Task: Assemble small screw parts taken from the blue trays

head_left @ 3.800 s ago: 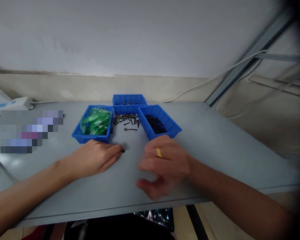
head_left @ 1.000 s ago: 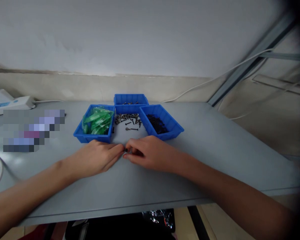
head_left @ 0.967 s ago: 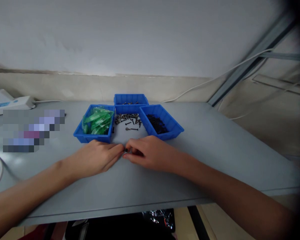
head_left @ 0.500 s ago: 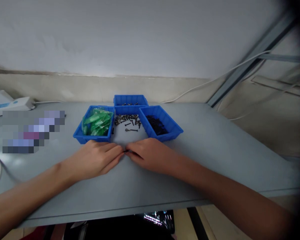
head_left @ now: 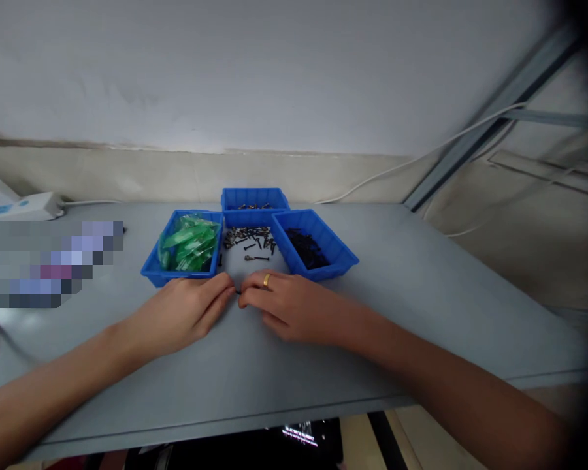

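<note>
My left hand (head_left: 191,308) and my right hand (head_left: 301,305) meet over the grey table, in front of the blue bins. Between their fingertips is a thin black screw (head_left: 238,292), mostly covered by the fingers. The left thumb and fingers pinch one end; the right fingers, curled, close on the other. A gold ring shows on the right hand. Just beyond lie loose dark screws (head_left: 249,236), some with shiny metal pieces on them. One such screw (head_left: 257,258) lies apart, nearest the hands.
The left blue bin (head_left: 151,271) holds green plastic packets (head_left: 191,241). In the right bin (head_left: 340,251) are black screws (head_left: 306,248); the back bin (head_left: 255,196) has small metal pieces. A power strip (head_left: 27,207) stands far left. A lit screen (head_left: 301,434) shows below the table edge.
My right hand has rolled, its fingers shifting on the screw so the ring now shows. Both hands have moved slightly left in the picture.
</note>
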`<action>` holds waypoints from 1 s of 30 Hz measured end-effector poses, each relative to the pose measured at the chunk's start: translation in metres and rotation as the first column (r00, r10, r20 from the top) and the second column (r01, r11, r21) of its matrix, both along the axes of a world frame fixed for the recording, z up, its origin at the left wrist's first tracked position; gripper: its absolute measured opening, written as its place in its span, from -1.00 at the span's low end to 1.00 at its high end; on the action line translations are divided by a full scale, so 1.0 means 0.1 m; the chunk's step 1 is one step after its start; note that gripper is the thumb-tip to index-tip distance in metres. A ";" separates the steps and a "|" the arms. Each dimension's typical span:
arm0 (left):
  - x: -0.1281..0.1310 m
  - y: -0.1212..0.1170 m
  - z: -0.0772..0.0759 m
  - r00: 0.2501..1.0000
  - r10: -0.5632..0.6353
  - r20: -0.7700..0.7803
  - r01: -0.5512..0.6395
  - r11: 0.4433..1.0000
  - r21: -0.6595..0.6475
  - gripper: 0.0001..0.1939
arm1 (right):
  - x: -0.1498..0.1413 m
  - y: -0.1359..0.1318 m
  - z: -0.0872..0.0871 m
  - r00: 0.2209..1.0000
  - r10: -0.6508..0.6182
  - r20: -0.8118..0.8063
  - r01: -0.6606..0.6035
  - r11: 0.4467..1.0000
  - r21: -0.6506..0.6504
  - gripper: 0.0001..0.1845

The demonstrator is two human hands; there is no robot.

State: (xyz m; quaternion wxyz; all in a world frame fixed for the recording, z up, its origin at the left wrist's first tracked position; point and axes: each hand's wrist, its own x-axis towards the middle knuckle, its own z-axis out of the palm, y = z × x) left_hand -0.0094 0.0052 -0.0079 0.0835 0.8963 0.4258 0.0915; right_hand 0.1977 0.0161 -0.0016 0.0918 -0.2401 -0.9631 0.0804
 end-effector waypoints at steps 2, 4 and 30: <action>0.01 0.00 0.00 1.000 0.023 0.012 -0.023 0.999 -0.041 -0.76 | 0.00 0.01 -0.02 0.999 0.017 0.032 -0.019 0.998 0.056 -0.70; 0.01 0.00 0.00 0.999 0.047 0.019 -0.045 0.996 -0.072 -0.76 | 0.00 0.01 -0.05 0.998 0.037 0.048 -0.042 0.992 0.120 -0.67; 0.00 -0.02 0.06 0.982 -0.053 -0.180 0.041 0.997 -0.066 -0.53 | 0.35 0.39 0.06 0.835 -0.528 -0.153 0.550 0.790 0.271 -0.67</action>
